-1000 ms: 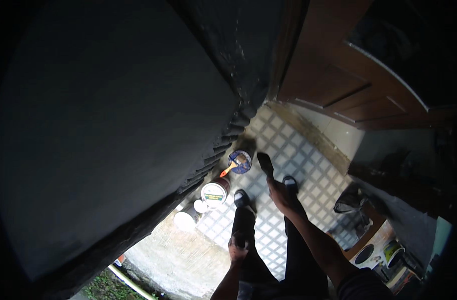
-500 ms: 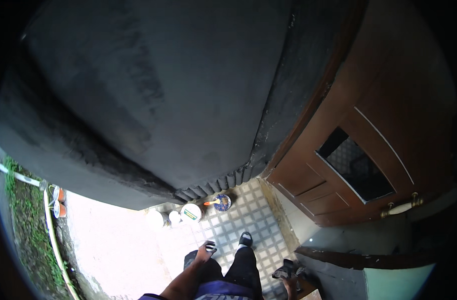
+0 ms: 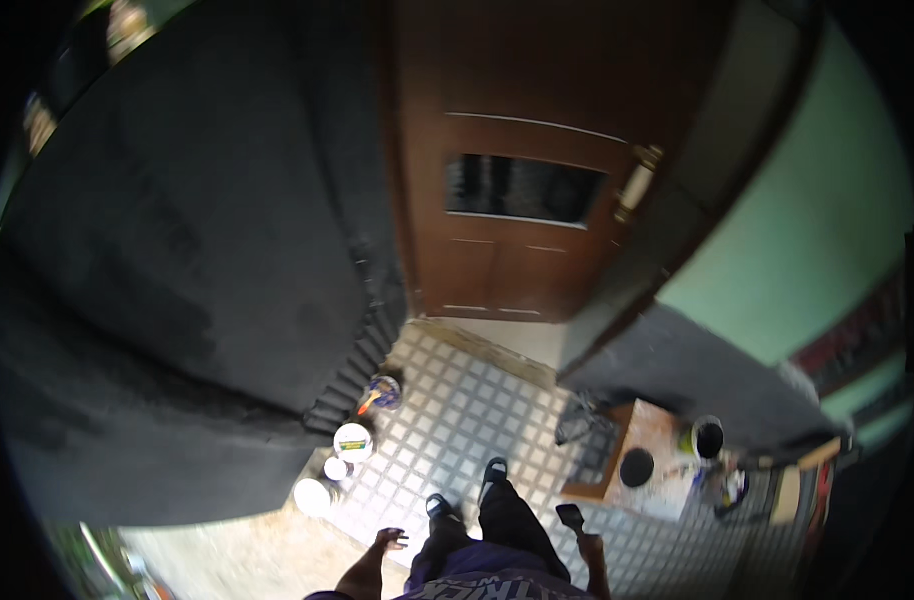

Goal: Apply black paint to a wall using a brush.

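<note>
My right hand (image 3: 591, 550) is closed around the handle of a paintbrush (image 3: 570, 516) with a broad dark head, held up over the tiled floor beside my right leg. My left hand (image 3: 390, 540) hangs at my left side, its fingers loosely bent and apart, holding nothing. Ahead on the left, against the wall foot, a blue-topped container (image 3: 385, 391) has another brush (image 3: 368, 403) with an orange handle lying across it. Nearer stand a white bucket (image 3: 353, 442) with a label on top, a small white tub (image 3: 337, 468) and another white bucket (image 3: 315, 497).
A dark grey wall (image 3: 177, 250) rises on the left, and a brown door (image 3: 497, 270) stands ahead. To the right a paint-stained wooden table (image 3: 657, 440) bears a dark round thing (image 3: 637, 467) and a dark-topped bucket (image 3: 708, 437). Crumpled dark plastic (image 3: 582, 420) lies beside it.
My view has swung to the right, bringing the door to the middle and the table into sight. The paintbrush stays in my right hand; my left hand is still empty.
</note>
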`<act>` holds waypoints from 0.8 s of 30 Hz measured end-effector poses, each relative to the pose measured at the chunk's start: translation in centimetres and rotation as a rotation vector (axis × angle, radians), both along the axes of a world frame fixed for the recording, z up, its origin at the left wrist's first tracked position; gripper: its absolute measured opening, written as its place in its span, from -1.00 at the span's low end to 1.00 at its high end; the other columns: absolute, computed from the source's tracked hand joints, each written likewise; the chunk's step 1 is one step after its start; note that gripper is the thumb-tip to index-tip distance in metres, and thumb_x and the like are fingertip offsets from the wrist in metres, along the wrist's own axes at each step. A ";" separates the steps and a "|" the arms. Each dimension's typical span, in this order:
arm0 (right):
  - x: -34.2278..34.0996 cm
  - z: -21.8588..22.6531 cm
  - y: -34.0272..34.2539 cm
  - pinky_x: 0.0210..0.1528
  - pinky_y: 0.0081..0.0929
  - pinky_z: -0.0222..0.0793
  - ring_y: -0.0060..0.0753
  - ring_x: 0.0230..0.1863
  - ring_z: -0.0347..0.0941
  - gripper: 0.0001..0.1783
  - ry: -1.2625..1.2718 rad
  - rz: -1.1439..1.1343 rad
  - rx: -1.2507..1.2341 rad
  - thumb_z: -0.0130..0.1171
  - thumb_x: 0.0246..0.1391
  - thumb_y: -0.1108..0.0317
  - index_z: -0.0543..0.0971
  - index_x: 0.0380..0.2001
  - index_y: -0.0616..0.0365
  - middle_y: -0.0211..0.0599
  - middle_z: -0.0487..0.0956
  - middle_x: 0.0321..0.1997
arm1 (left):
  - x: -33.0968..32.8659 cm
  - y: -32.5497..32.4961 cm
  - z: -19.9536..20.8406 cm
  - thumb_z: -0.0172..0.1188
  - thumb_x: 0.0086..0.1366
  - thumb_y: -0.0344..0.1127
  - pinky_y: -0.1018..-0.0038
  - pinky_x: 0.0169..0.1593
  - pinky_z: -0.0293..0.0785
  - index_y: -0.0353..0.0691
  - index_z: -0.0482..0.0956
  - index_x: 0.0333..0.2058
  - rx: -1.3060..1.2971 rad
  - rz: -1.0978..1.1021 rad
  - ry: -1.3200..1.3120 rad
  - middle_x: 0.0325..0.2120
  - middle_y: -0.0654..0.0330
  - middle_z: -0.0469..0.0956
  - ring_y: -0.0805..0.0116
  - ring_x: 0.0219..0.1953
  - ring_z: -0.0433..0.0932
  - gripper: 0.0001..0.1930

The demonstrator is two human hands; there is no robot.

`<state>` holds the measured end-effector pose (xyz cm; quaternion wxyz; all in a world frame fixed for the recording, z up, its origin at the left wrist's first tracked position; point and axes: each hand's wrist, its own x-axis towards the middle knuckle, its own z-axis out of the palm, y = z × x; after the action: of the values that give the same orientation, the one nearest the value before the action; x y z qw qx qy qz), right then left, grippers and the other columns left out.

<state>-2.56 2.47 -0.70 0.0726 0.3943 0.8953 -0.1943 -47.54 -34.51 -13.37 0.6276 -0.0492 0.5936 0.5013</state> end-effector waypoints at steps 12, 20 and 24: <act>15.4 6.0 -4.9 -0.24 0.07 0.35 0.33 -0.28 0.44 -0.52 0.328 -1.064 -0.106 0.08 -0.07 0.20 0.28 -0.23 0.41 0.31 0.51 -0.41 | 7.8 11.6 5.7 0.12 0.18 -0.28 -0.11 -0.23 0.46 -0.17 0.40 -0.13 -0.255 -0.401 0.288 -0.18 0.05 0.47 -0.21 -0.27 0.52 -0.72; 26.6 15.7 1.2 -0.50 -0.44 0.34 -0.37 -0.59 0.48 -0.77 0.761 -1.200 -0.054 0.22 -0.04 0.33 0.53 -0.44 0.32 -0.12 0.54 -0.62 | 23.5 28.0 6.6 0.15 0.12 -0.39 0.46 -0.50 0.43 -0.33 0.53 -0.30 0.066 -0.350 0.568 -0.48 0.13 0.55 0.35 -0.49 0.51 -0.83; 31.7 17.9 3.9 -0.56 -0.57 0.24 -0.66 -0.63 0.32 -0.72 0.851 -1.212 -0.095 0.21 0.01 0.25 0.56 -0.45 0.31 -0.36 0.50 -0.67 | 33.7 35.0 9.4 0.22 0.07 -0.38 0.44 -0.18 0.48 -0.33 0.52 -0.22 0.347 -0.595 0.870 -0.34 0.06 0.59 0.28 -0.27 0.57 -0.73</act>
<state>29.12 6.36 17.21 -0.3833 0.7063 0.4622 -0.3750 -13.88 0.46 -3.93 0.4381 0.4362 0.6952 0.3668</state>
